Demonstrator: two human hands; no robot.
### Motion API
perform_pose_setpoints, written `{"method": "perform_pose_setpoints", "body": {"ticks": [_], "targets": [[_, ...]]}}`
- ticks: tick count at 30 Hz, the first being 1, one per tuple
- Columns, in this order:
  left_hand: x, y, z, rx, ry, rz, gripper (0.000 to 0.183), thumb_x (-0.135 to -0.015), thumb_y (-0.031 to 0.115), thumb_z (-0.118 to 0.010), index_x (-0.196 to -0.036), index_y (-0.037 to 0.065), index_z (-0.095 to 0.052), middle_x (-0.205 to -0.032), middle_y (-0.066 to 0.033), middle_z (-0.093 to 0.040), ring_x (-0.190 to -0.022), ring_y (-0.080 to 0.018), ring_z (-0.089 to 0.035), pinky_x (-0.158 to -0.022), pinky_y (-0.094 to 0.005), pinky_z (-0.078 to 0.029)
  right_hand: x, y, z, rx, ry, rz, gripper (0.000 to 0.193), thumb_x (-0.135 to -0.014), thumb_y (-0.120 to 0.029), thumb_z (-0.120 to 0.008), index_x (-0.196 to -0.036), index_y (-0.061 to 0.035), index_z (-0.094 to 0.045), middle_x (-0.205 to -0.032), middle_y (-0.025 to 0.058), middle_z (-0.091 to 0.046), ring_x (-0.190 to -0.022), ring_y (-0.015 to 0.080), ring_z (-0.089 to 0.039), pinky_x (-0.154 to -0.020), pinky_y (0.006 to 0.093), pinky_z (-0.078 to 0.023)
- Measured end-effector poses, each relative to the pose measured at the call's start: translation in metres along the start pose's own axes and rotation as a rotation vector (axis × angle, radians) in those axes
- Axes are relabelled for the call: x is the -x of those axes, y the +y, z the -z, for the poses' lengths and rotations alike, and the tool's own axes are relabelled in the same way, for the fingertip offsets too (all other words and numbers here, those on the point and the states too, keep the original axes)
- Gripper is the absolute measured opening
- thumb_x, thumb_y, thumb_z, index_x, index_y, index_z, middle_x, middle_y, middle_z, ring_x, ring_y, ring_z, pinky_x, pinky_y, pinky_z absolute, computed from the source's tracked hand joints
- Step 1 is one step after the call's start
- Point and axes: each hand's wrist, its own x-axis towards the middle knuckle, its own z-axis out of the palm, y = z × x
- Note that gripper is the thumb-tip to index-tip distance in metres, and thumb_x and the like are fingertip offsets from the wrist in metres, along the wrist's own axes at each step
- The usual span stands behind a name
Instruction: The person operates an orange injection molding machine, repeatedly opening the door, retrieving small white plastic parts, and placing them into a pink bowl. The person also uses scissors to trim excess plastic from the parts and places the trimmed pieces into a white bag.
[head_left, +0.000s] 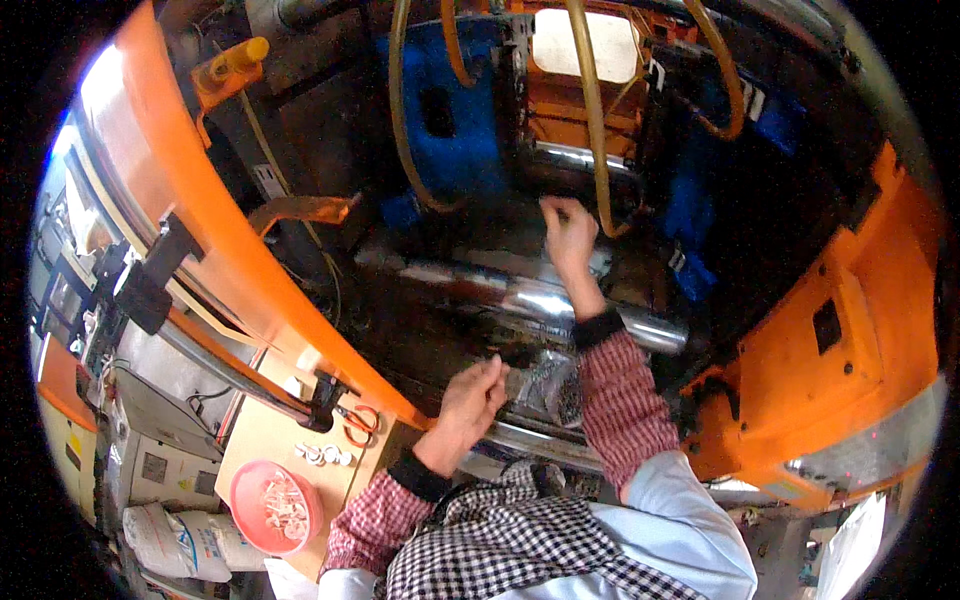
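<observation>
My right hand (571, 240) reaches forward into a machine bay, above a shiny steel bar (540, 300). Its fingers are curled and pinched together; whatever they hold, if anything, is too small to make out. Just to its right hangs the lower end of a yellowish hose (597, 130). My left hand (466, 412) is lower and nearer my body, its fingertips pressed together, and no object shows clearly in them. Beyond both hands stand a blue metal block (455, 120) on the left and another blue part (688, 205) on the right, partly in shadow.
An orange door (225, 230) curves along the left, an orange housing (850, 320) on the right. On a wooden board (250, 430) are a pink bowl (240, 490) of pale pieces, small white parts (325, 456) and orange-handled pliers (362, 426). A clear plastic bag (550, 385) lies below the bar.
</observation>
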Motion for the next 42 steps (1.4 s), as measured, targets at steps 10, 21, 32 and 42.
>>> {"method": "perform_pose_setpoints", "body": {"ticks": [10,21,32,42], "targets": [[0.034,0.001,0.01,-0.102,0.013,-0.005,0.016,-0.089,0.011,-0.049,-0.098,-0.001,-0.055,-0.082,-0.0054,-0.06,-0.066,-0.0092,-0.052,-0.059,-0.0196,-0.043,-0.126,0.099,-0.145,0.015,0.202,-0.125,0.026,-0.077,-0.016,-0.064,-0.088,0.0067,-0.058,-0.075,0.0163,-0.063,-0.073,0.0296,-0.06,-0.066,0.037,-0.045],[0.025,0.007,0.016,-0.158,0.018,-0.019,0.017,-0.089,0.013,-0.05,-0.099,0.001,-0.055,-0.085,-0.0081,-0.062,-0.068,-0.0103,-0.054,-0.061,-0.0206,-0.044,-0.13,0.085,-0.152,-0.085,0.105,0.008,0.016,-0.078,-0.011,-0.06,-0.087,0.0022,-0.062,-0.08,0.0191,-0.061,-0.079,0.0351,-0.058,-0.07,0.038,-0.045],[0.014,0.004,0.017,-0.047,0.082,-0.137,0.01,-0.088,0.012,-0.049,-0.093,0.003,-0.053,-0.09,-0.0109,-0.062,-0.07,-0.0152,-0.056,-0.063,-0.0231,-0.046,-0.129,0.097,-0.148,0.312,-0.065,0.204,0.029,-0.066,-0.002,-0.051,-0.093,0.002,-0.062,-0.088,0.025,-0.058,-0.085,0.0402,-0.053,-0.076,0.0419,-0.043],[-0.017,0.028,-0.007,0.073,0.117,-0.206,0.019,-0.087,0.023,-0.053,-0.084,0.004,-0.054,-0.063,0.0012,-0.048,-0.053,-0.0088,-0.042,-0.048,-0.0202,-0.036,0.019,-0.07,0.03,-0.144,-1.088,0.224,0.021,-0.07,-0.027,-0.066,-0.077,-0.0077,-0.069,-0.075,0.0145,-0.064,-0.066,0.0294,-0.061,-0.065,0.0374,-0.048]]}}
